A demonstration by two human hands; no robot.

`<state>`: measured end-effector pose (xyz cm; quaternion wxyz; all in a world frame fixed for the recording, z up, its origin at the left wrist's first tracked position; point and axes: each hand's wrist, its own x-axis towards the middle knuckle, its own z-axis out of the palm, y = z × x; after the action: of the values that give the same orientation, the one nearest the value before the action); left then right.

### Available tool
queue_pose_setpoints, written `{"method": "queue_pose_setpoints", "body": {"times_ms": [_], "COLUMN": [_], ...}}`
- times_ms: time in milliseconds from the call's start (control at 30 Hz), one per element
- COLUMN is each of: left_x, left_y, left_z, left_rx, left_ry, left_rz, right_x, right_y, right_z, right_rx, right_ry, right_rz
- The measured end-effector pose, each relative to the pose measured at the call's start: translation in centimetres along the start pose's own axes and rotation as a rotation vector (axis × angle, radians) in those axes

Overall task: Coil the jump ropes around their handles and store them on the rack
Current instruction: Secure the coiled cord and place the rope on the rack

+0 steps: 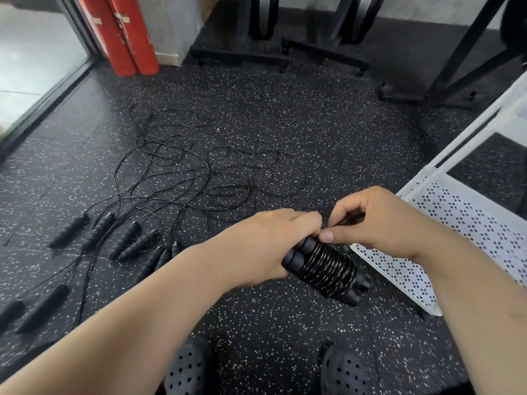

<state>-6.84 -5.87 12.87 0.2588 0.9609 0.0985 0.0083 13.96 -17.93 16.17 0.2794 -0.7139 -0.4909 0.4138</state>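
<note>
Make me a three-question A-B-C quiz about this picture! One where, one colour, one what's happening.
1. Where are the loose jump ropes? A on a bed; B on the floor; C on a chair.
2. What colour are the two leaning rolls? A red; B blue; C green.
3. The held rope is: A stretched straight; B cut apart; C coiled round its handles.
Answers: B, they sprawl on speckled flooring; A, both are bright red; C, loops wrap the handles the left hand grips.
</note>
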Motion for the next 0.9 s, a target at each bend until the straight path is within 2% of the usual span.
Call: {"method": "queue_pose_setpoints", "body": {"times_ms": [200, 367, 433, 500, 600, 767, 833, 900], "left_x": [-0.6, -0.5, -0.1, 0.3, 1.0, 2.0, 2.0, 1.9], "left_y": [-0.1, -0.5, -0.3, -0.1, -0.6, -0.1, 0.5, 1.1], "left_z": [-0.3, -0.1, 0.1, 0.3, 0.2, 1.2, 1.5, 1.3], "left_rx": [-0.082, -0.055, -0.058, -0.149, -0.527, -1.097, -1.169, -1.228], "left_ry": [0.102, 0.354, 0.463, 0.541, 0.591, 0.734, 0.806, 0.799], "left_rz": [0.008, 0.121, -0.065, -0.395, -0.738, -0.931, -0.934, -0.900], "right_x": [0.0, -0.1, 0.1, 0.2, 0.2, 0.8, 0.9, 1.0], "right_y": [0.1, -0.6, -0.9, -1.1, -2.0, -2.5, -2.5, -2.5], "right_z": [0.8, 1.5, 2.0, 2.9, 4.3, 5.7, 6.0, 6.2], "right_rx": [0.267, 0.409, 0.440, 0.478, 0.507, 0.535, 0.515, 0.436], "right_ry": [0.018, 0.035, 0.103, 0.215, 0.397, 0.551, 0.585, 0.614], "right_rz": [0.010, -0.012, -0.025, -0.048, -0.092, -0.149, -0.147, -0.150]}}
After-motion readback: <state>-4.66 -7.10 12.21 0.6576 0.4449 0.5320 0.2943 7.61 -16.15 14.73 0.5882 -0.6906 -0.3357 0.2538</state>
